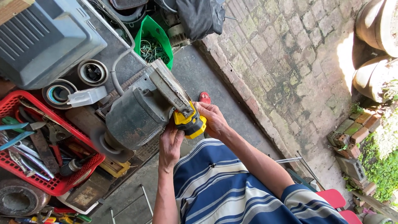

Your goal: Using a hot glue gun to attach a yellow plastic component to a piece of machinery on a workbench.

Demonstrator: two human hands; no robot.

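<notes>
Yellow power tool, stubby, black-trimmed, long axis slanting up-left with its nose against a grimy grey motor, right hand clasping its body, left hand cupped beneath, above striped lap.

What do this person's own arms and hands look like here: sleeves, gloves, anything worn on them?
Both hands are bare: no gloves, rings or watch show on the left hand or the right hand. The forearms are uncovered too. The short sleeve of a shirt with blue and white stripes ends above the right elbow.
</notes>
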